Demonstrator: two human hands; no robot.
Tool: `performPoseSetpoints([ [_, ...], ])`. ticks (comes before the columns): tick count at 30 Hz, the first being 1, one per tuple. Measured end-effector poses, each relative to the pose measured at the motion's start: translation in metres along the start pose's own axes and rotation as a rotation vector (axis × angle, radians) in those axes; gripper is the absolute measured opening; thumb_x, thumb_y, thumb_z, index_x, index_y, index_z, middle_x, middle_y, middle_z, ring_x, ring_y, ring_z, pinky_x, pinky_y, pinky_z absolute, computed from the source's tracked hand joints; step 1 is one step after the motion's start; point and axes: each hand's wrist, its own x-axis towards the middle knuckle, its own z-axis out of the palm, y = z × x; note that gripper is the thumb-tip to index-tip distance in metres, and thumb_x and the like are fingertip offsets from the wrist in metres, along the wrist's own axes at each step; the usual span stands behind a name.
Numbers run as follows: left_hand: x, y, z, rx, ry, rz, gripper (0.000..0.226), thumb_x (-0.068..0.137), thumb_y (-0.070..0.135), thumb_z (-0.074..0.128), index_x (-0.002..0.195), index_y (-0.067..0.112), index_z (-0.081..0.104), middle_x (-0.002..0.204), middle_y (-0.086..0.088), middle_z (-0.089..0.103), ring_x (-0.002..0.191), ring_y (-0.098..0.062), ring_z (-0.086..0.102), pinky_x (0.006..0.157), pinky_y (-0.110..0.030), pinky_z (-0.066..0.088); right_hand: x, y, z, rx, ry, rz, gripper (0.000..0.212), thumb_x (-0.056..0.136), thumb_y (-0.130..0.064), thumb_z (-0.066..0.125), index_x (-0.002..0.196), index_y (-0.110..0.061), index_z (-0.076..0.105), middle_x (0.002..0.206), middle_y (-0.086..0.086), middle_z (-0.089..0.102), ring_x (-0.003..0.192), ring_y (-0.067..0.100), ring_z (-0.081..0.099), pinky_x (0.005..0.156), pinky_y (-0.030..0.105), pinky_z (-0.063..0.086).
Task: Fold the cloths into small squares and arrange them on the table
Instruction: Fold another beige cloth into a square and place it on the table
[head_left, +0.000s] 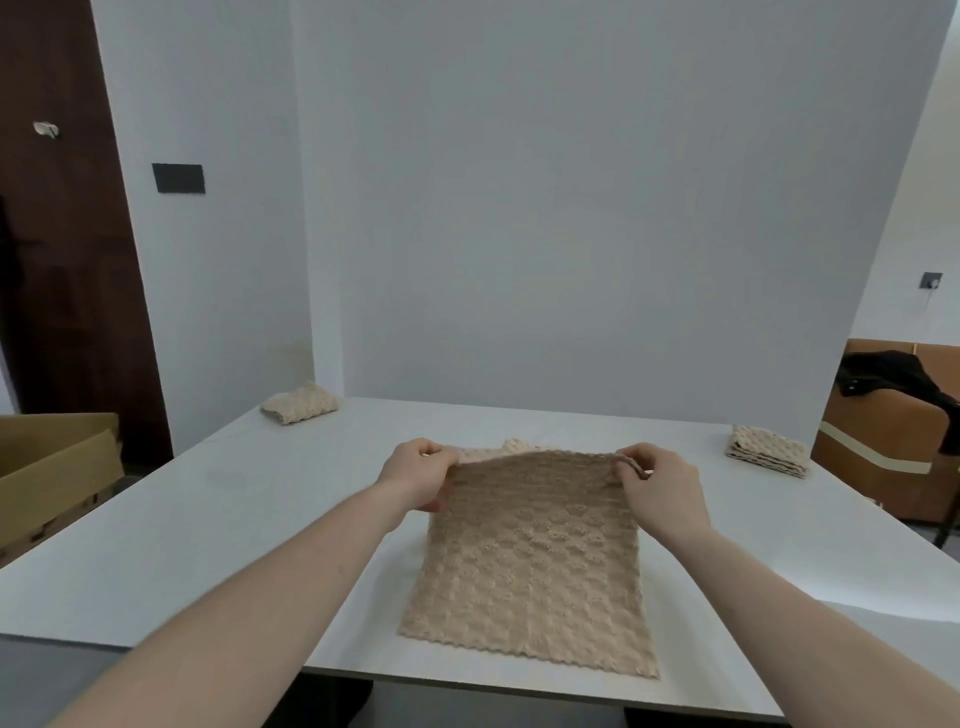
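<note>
A beige textured cloth (535, 561) lies spread on the white table (208, 519), its near edge close to the table's front. My left hand (415, 473) pinches its far left corner and my right hand (660, 483) pinches its far right corner, lifting that far edge slightly. Just behind the raised edge a bit of another beige cloth (517, 446) peeks out. A folded beige cloth (300, 404) sits at the table's far left corner. A stack of folded beige cloths (769, 451) rests at the far right.
A cardboard box (52, 467) stands left of the table. A brown cabinet with a black garment (893, 384) on it is at the right. White wall panels rise behind the table, and a dark wooden door is at the far left.
</note>
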Motion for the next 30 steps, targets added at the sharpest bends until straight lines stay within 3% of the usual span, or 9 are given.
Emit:
performPoseSetpoints([
  [4,-0.006,-0.005,-0.008,-0.032,-0.002,-0.009,0.024,0.093,0.031,0.063,0.1,0.01,0.071,0.101,-0.007,0.073,0.096,-0.023,0.073,0.058,-0.03,0.058,-0.011,0.0,-0.004,0.019,-0.033,-0.008,0.022,0.095,-0.02,0.057,0.089,-0.031,0.075,0.084,-0.015,0.073,0.081,0.007,0.067,0.071,0.028,0.051],
  [7,-0.014,-0.014,-0.016,0.047,0.002,0.029,0.014,0.095,0.028,0.064,0.097,0.017,0.073,0.101,-0.004,0.074,0.094,-0.018,0.072,0.061,-0.03,0.058,-0.025,-0.001,-0.009,0.007,-0.087,-0.008,0.023,0.09,-0.017,0.058,0.082,-0.032,0.074,0.079,-0.013,0.073,0.077,0.006,0.068,0.066,0.026,0.051],
  [11,-0.032,-0.028,-0.023,0.183,0.005,0.086,0.008,0.093,0.023,0.067,0.093,0.02,0.074,0.099,-0.002,0.074,0.094,-0.021,0.072,0.059,-0.028,0.057,-0.049,0.001,-0.018,-0.039,-0.121,-0.051,0.022,0.084,-0.014,0.06,0.077,-0.031,0.071,0.081,-0.016,0.073,0.087,-0.003,0.066,0.075,0.027,0.053],
  [13,-0.043,-0.036,-0.024,0.248,-0.007,0.114,0.006,0.092,0.023,0.069,0.092,0.022,0.075,0.096,0.0,0.074,0.092,-0.021,0.071,0.063,-0.029,0.059,-0.061,0.004,-0.022,-0.085,-0.139,-0.077,0.022,0.082,-0.013,0.061,0.076,-0.032,0.07,0.081,-0.017,0.072,0.088,-0.004,0.065,0.077,0.027,0.053],
  [16,-0.056,-0.051,-0.024,0.347,-0.029,0.155,0.007,0.091,0.025,0.071,0.087,0.026,0.076,0.092,0.008,0.073,0.091,-0.014,0.069,0.082,-0.034,0.06,-0.079,0.011,-0.025,-0.128,-0.179,-0.09,0.021,0.081,-0.012,0.063,0.076,-0.032,0.069,0.081,-0.019,0.072,0.087,-0.005,0.065,0.079,0.025,0.053],
  [22,-0.081,-0.076,-0.019,0.486,-0.049,0.192,0.011,0.088,0.029,0.071,0.079,0.033,0.076,0.084,0.018,0.072,0.085,0.0,0.064,0.078,-0.021,0.049,-0.111,0.029,-0.025,-0.21,-0.264,-0.084,0.019,0.076,-0.015,0.062,0.073,-0.033,0.068,0.078,-0.021,0.071,0.083,-0.006,0.065,0.076,0.024,0.054],
  [30,-0.094,-0.092,-0.014,0.632,-0.041,0.198,0.014,0.087,0.033,0.066,0.076,0.036,0.074,0.083,0.02,0.072,0.083,0.002,0.065,0.083,-0.027,0.056,-0.13,0.043,-0.027,-0.268,-0.311,-0.056,0.014,0.074,-0.021,0.062,0.074,-0.034,0.068,0.079,-0.02,0.071,0.083,0.0,0.064,0.075,0.027,0.054],
])
